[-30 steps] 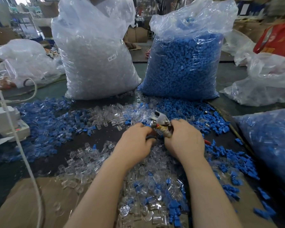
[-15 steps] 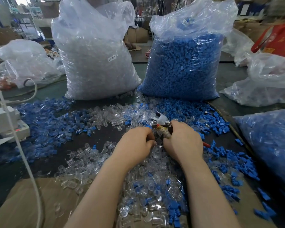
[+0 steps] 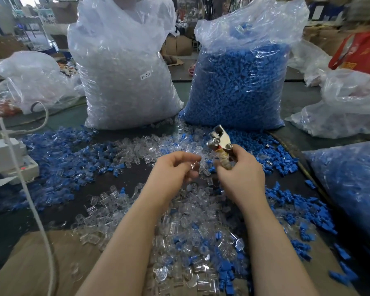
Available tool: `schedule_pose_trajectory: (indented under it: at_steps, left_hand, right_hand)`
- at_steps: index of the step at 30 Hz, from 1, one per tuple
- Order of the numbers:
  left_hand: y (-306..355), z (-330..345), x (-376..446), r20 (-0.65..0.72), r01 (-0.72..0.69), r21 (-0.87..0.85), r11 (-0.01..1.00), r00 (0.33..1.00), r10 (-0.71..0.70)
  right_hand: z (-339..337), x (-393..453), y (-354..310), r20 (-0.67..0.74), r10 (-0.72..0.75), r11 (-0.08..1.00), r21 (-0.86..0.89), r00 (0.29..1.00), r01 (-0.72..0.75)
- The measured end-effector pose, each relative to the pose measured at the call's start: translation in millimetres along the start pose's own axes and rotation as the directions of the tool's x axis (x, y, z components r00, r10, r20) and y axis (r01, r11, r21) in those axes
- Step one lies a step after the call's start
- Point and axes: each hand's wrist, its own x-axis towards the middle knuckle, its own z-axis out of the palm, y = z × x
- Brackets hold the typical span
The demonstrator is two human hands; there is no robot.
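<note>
Both forearms come in from 6 o'clock, pointing to 12. The left hand (image 3: 175, 169) curls its fingers toward the thumb. At its 3 o'clock, the right hand (image 3: 239, 174) grips a tool (image 3: 219, 138).

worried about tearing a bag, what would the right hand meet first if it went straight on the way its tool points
Probably the big clear plastic bag of blue pieces standing beyond the right hand and its silver metal tool; depth is unclear.

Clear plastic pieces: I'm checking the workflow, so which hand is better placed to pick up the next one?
Left hand, probably: it holds no tool and its fingertips hang over the clear pieces. The right hand grips the metal tool.
</note>
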Motion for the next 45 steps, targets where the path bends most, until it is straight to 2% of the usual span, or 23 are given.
schedule_pose_trajectory:
  at_steps: [4,9,19,25,39,45]
  left_hand:
    - [4,-4,1,0.025,0.069,-0.216,0.974,0.998,-0.066]
    - [0,-2,2,-0.033,-0.033,-0.126,0.991,0.999,0.029]
    - [4,0,0,-0.108,-0.056,-0.280,0.958,0.994,0.026]
    - [7,1,-3,-0.258,-0.095,-0.261,0.961,0.966,0.026]
    - [14,6,-8,-0.132,-0.040,-0.354,0.935,0.991,-0.007]
    - [16,9,-9,-0.094,-0.037,-0.390,0.920,0.996,0.000]
  right_hand:
    - [-4,0,-3,-0.021,0.021,0.969,0.247,1.000,-0.015]
    - [-5,1,-6,-0.022,-0.001,0.937,0.350,1.000,0.009]
    - [-3,-2,-9,0.018,-0.059,0.868,0.495,0.998,0.042]
    - [-3,-4,-14,0.027,-0.105,0.832,0.551,0.994,0.073]
    - [-1,-8,-19,0.027,-0.116,0.824,0.561,0.993,0.081]
    - [-1,-8,-19,-0.018,-0.109,0.827,0.553,0.994,0.101]
